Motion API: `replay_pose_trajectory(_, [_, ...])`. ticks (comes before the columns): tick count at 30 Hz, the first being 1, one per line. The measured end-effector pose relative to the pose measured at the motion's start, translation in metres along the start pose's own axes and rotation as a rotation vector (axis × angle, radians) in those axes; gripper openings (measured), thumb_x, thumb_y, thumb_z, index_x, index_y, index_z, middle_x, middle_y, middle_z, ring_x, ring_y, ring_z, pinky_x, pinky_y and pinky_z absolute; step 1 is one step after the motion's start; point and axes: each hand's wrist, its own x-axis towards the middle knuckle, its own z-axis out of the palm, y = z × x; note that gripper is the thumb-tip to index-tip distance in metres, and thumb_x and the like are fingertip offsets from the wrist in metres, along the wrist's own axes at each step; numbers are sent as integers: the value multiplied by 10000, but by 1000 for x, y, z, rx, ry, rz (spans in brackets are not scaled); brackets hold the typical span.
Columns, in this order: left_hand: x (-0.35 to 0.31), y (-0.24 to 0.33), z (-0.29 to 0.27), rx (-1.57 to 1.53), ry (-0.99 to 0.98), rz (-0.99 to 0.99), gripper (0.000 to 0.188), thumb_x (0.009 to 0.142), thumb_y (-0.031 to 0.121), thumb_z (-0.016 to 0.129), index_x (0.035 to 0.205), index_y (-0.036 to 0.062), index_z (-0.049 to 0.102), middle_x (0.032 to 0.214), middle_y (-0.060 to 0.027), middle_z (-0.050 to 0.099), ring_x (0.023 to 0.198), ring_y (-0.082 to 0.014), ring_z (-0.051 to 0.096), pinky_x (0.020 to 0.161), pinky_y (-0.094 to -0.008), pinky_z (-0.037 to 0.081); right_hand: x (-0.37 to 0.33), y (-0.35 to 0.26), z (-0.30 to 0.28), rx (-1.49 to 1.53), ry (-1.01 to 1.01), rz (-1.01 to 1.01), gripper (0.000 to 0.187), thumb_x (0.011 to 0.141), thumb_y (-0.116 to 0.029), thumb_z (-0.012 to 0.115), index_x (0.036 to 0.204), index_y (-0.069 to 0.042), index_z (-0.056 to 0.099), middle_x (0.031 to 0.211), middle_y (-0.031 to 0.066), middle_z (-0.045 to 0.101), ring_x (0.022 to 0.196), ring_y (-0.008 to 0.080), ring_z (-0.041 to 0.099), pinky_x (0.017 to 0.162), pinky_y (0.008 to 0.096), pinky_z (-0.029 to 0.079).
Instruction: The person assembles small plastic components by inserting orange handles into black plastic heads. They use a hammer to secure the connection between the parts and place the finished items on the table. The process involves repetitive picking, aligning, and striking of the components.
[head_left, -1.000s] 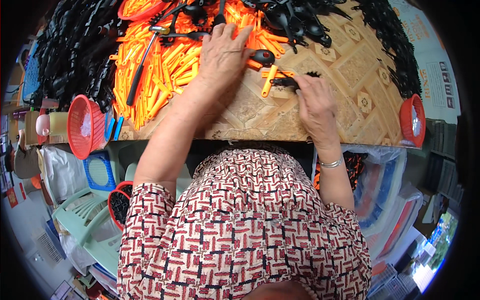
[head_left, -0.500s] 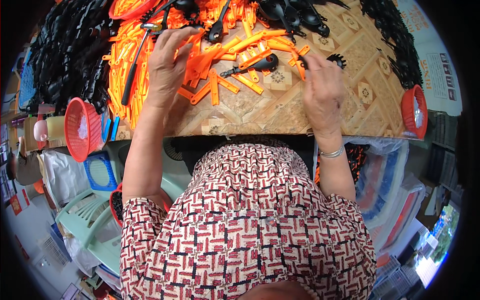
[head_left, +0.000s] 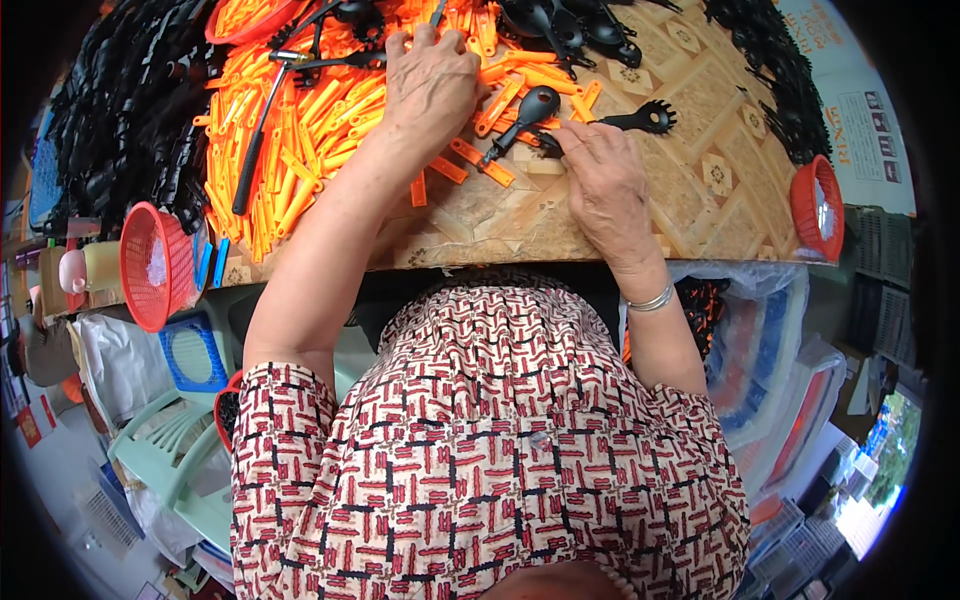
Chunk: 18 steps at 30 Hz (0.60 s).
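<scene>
My right hand (head_left: 607, 185) is closed in a pinch on the handle of a black pasta server (head_left: 652, 117), whose toothed head points right. Just left of those fingers lies a black solid-looking spoon (head_left: 538, 104), its stem toward me, on loose orange handle pieces (head_left: 497, 172). My left hand (head_left: 430, 85) reaches over the orange pieces farther back, its fingers bent down and slightly apart. Its fingertips are partly hidden, and I see nothing gripped in them. A broad heap of flat orange handle pieces (head_left: 265, 180) spreads to its left.
A hammer-like tool with a black grip (head_left: 254, 150) rests on the heap. Black utensils are piled left (head_left: 125, 120), at the back (head_left: 565, 30) and right (head_left: 775, 70). Red baskets stand at the table's left (head_left: 150, 270) and right (head_left: 812, 212) edges, and another (head_left: 245, 22) behind.
My left hand has moved right and away from me, over the orange pieces. The right hand has shifted left with the pasta server, and the black spoon now lies at a steeper angle.
</scene>
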Motion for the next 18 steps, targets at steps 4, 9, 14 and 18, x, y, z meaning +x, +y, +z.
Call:
replay_pose_trajectory(4, [0, -4, 3, -84, 82, -12, 247, 866, 349, 766, 1019, 156, 760, 1085, -10, 703, 1161, -257, 579, 1049, -473, 340, -5, 1, -11, 207, 89, 162, 316, 892, -2, 633, 1203, 0, 691, 1043, 117, 732, 964, 301, 667, 877, 403, 502])
replay_pose_trajectory(9, [-8, -13, -6, -278, 162, -60, 244, 897, 318, 771, 1081, 158, 759, 1021, -17, 705, 1106, -236, 604, 997, -428, 371, -11, -2, -5, 869, 106, 553, 280, 984, -20, 630, 1253, 32, 687, 922, 103, 766, 773, 173, 706, 737, 296, 564])
replay_pose_trajectory(14, [-15, -1, -17, -187, 172, -50, 294, 906, 373, 769, 1111, 162, 750, 1025, -36, 667, 1043, -254, 592, 890, -437, 408, -15, -6, 3, 1093, 68, 642, 289, 1001, -33, 620, 1270, 45, 687, 925, 83, 767, 781, 95, 686, 727, 242, 563])
replay_pose_trajectory(18, [-23, 25, -9, -87, 7, 27, 252, 912, 361, 755, 1047, 149, 741, 1023, -49, 674, 1025, -265, 596, 840, -433, 413, -18, -9, 8, 1203, 66, 709, 296, 1019, -64, 610, 1286, 44, 680, 922, 95, 761, 763, 104, 694, 705, 235, 566])
